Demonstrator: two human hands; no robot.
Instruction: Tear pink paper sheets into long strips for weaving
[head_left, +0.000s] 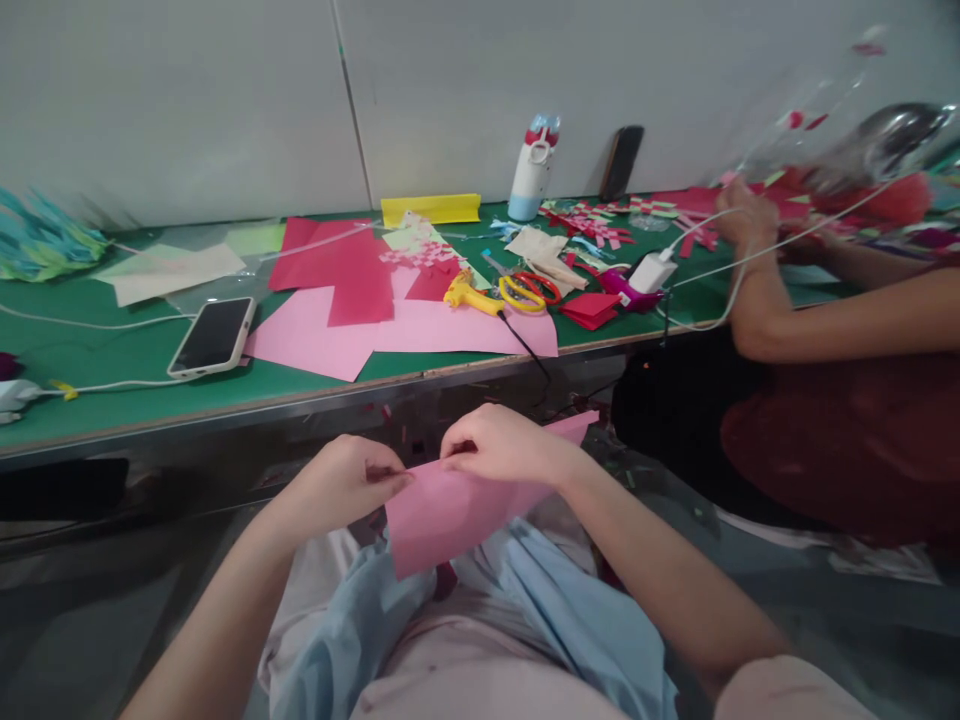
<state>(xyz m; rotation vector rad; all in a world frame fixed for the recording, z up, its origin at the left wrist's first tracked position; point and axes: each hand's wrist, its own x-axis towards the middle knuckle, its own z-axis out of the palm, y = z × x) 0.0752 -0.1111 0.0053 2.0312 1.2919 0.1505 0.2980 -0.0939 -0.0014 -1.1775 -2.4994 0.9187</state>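
Observation:
Above my lap a sheet of pink paper (pixel 465 515) is held by both hands along its upper edge. My left hand (pixel 345 485) pinches the edge near the sheet's left corner. Close beside it, my right hand (pixel 510 445) grips the same edge with thumb and fingers. The paper slants down toward me, and its right end sticks out beyond my right wrist. A narrow fold seems to run along the top edge. On the table ahead lie larger pink sheets (pixel 315 325) and red sheets (pixel 360 290).
A yellow glue gun (pixel 472 292), scissors (pixel 525 293), a phone (pixel 214 335) and a white bottle (pixel 534 170) are on the green table (pixel 127 400). Cables cross it. At right, a co-worker's hands (pixel 750 220) work among red paper and clear plastic. Blue-green fringed paper (pixel 45 240) sits far left.

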